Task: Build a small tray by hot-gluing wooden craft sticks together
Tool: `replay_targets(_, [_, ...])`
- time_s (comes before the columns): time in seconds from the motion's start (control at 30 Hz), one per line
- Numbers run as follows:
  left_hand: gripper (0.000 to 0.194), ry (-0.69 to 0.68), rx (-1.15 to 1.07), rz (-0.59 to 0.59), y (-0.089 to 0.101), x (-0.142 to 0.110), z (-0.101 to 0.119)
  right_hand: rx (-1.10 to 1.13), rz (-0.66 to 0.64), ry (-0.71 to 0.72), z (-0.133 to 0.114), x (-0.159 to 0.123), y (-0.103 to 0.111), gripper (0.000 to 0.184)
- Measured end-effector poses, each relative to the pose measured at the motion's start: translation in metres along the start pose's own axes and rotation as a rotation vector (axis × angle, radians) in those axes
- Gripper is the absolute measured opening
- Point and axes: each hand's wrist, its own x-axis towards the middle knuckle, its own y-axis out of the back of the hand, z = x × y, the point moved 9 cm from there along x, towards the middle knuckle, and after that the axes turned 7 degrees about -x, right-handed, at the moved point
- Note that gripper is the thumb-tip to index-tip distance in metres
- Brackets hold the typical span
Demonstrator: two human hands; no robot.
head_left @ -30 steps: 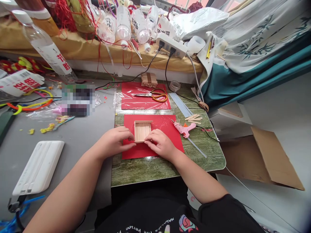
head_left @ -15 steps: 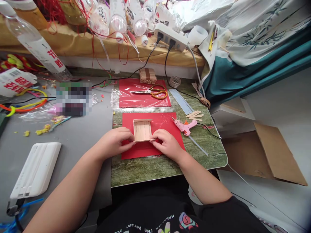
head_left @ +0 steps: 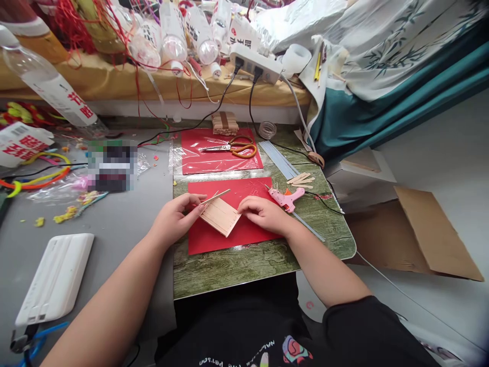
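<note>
Turned since half a second ago: pale wooden stick panel swings cornerwise between two hands

From lying square with the red paper half a second ago, the small flat panel of pale wooden sticks (head_left: 221, 217) now sits at an angle, one corner towards the person, over the plain red sheet (head_left: 202, 243).

Far left, a clear plastic bottle with a white cap (head_left: 57, 92) leans behind a white rectangular power bank (head_left: 57, 278) and yellow scraps (head_left: 66, 215) on the grey surface. A pixelated block (head_left: 112, 165) hides whatever lies there. Next comes the left hand (head_left: 178, 216), thumb and fingers pinched on the panel's left corner, covering it, beside a raised thin stick (head_left: 217, 195). Beyond are a banded bundle of wooden sticks (head_left: 225, 124) and orange-handled metal scissors (head_left: 243, 147) on a plastic-wrapped red sheet (head_left: 191, 162). The right hand (head_left: 263, 214) has its fingertips at the panel's right corner; how firmly, I cannot tell. Just past it, a pink glue gun (head_left: 287, 200) lies near loose wooden sticks (head_left: 301, 180) and translucent glue sticks (head_left: 277, 157). An open brown cardboard box (head_left: 439, 229) is far right.

Writing: the leaning bottle's white label carries large red characters, tilted and hard to read; the black shirt (head_left: 244, 326) shows "person" upside down.
</note>
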Motion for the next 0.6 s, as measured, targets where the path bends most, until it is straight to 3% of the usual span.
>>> replay_targets(0.1, [0.027, 0.022, 0.002, -0.031, -0.005, 0.000, -0.002, -0.054, 0.172, -0.028, -0.006, -0.003, 0.006, 0.031])
replay_targets(0.2, [0.030, 0.032, 0.042, -0.032, -0.001, -0.002, -0.001, -0.187, 0.314, 0.003, -0.032, -0.013, 0.006, 0.023])
replay_targets(0.37, [0.029, 0.075, 0.008, 0.020, 0.010, -0.004, -0.002, -0.484, 0.152, 0.069, -0.075, -0.006, -0.038, 0.023])
replay_targets(0.47, [0.031, 0.076, -0.008, 0.050, 0.013, -0.005, 0.000, -0.648, 0.101, 0.058, -0.081, 0.005, -0.056, 0.021])
replay_targets(0.6, [0.034, 0.068, 0.045, 0.063, 0.013, -0.006, 0.002, -0.752, 0.081, 0.083, -0.081, 0.012, -0.065, 0.018])
